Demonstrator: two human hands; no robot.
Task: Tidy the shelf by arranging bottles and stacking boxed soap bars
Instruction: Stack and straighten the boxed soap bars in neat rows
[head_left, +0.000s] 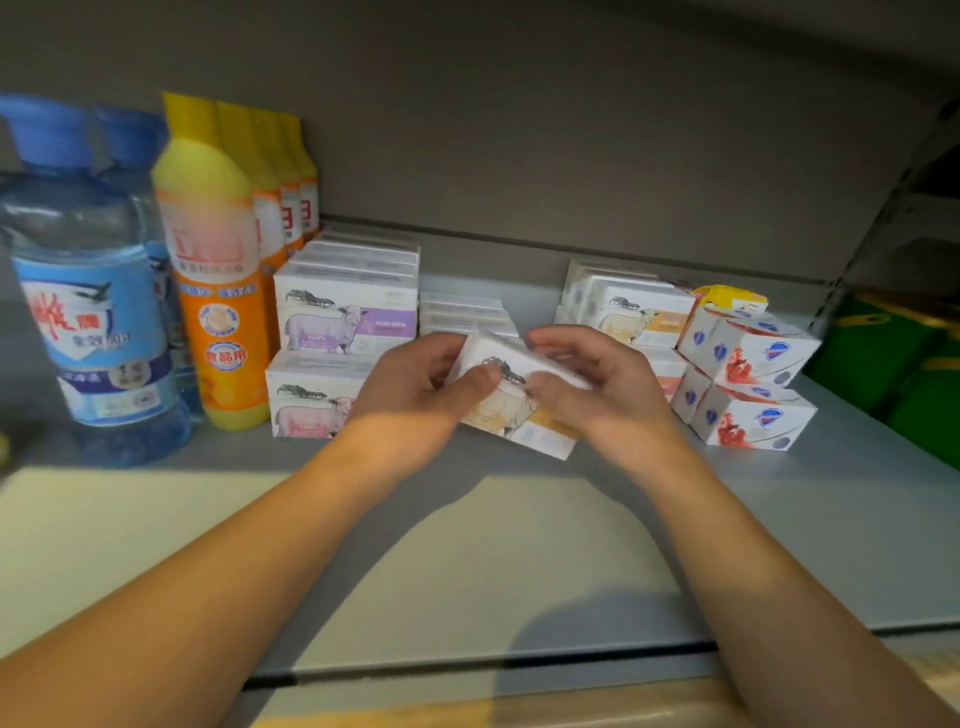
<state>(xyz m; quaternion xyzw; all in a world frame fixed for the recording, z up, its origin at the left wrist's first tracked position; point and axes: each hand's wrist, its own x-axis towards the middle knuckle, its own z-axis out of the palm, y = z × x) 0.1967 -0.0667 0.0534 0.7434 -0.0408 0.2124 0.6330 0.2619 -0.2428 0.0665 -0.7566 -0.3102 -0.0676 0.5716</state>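
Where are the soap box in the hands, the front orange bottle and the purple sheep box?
soap box (519, 410): head view, front face between both hands.
front orange bottle (221, 312): head view, label.
purple sheep box (345, 319): head view, front face, top of left stack.

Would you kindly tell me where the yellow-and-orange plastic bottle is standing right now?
The yellow-and-orange plastic bottle stands upright at the shelf's left, between the clear blue-labelled bottle and the stacked white sheep-print soap boxes.
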